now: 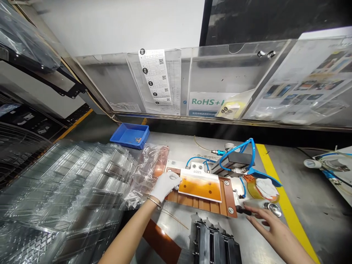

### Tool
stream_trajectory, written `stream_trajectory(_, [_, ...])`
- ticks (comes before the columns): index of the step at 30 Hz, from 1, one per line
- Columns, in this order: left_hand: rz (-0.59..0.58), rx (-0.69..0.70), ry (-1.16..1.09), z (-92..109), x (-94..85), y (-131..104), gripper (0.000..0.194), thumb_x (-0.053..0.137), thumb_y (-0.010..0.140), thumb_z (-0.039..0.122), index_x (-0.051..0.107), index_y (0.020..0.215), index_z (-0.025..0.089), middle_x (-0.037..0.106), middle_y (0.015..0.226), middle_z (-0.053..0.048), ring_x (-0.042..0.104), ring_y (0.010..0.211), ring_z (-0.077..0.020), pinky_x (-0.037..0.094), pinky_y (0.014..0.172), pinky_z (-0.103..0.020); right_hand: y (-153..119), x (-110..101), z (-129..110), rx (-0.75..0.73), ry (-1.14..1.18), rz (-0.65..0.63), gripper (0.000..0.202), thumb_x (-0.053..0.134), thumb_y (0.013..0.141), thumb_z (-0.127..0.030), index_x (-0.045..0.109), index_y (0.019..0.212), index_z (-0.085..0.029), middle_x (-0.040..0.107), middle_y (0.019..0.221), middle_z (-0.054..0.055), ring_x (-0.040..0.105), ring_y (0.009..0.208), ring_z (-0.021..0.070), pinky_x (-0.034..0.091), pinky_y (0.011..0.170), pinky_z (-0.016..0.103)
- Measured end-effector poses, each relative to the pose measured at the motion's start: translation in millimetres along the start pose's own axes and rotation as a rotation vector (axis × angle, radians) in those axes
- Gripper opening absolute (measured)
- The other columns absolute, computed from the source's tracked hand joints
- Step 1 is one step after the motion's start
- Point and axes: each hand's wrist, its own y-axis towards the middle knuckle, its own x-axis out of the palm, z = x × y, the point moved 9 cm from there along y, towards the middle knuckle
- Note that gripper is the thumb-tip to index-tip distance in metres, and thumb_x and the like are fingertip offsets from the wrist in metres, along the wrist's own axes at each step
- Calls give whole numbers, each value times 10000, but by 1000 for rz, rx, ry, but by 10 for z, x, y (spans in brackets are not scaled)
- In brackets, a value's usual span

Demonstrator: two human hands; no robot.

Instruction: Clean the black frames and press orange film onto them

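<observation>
My left hand (165,184), in a white glove, has its fingers curled into a pinch at the left edge of an orange-faced plate (200,187). What sits between those fingertips is hidden. The plate is part of a brown grooved fixture (228,196), under a white label reading JJ-25070. My right hand (268,223) is bare; its thumb and fingers close about a small black lever (243,210) at the fixture's right side. Several black ribbed plastic parts (216,244) lie side by side below the fixture.
Clear plastic trays (74,183) are stacked at left, beside plastic film (144,174). A blue bin (130,135) stands behind. Blue air hoses (253,154) run to a grey cylinder (233,161). At right are a tape roll (254,190), a white cloth (266,187) and a yellow floor-style stripe (288,205).
</observation>
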Motion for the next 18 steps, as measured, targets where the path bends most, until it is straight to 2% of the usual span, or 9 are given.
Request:
stream_trajectory(3, [-4,-4,12,31,-8,-29,173,676,749,325,598,694,181,605,496,44,468,432,-98,322,459,-219,-49,68,94,-18,-21,-26,451,608,703,-591,752,1012,-295,743,1040,66,700,870,289,549,789,419])
stream_trajectory(9, [-4,-16,39,73,-19,-70,163,674,758,322,607,711,182,609,521,49,479,432,-94,328,448,-217,26,46,57,4,-39,34,389,601,698,-560,743,945,-296,761,988,57,716,829,307,548,756,419])
stream_trajectory(14, [-29,-15,43,-11,24,0,168,649,782,329,609,734,174,603,514,48,404,377,-67,280,406,-199,110,34,1,28,-26,69,368,589,706,-554,711,908,-272,767,919,59,716,833,301,550,767,407])
stream_trajectory(16, [-26,-13,54,-72,-18,28,227,651,780,394,624,762,169,597,512,42,372,360,-67,257,385,-200,80,13,-19,18,-27,76,413,584,715,-571,701,962,-260,757,956,69,706,870,303,538,798,423])
stream_trajectory(18, [17,6,62,-128,-143,-1,290,624,790,460,626,810,170,617,575,29,414,392,-79,293,392,-206,-19,-45,-14,7,-28,91,502,573,727,-602,681,1058,-241,733,1036,92,690,937,311,519,852,448])
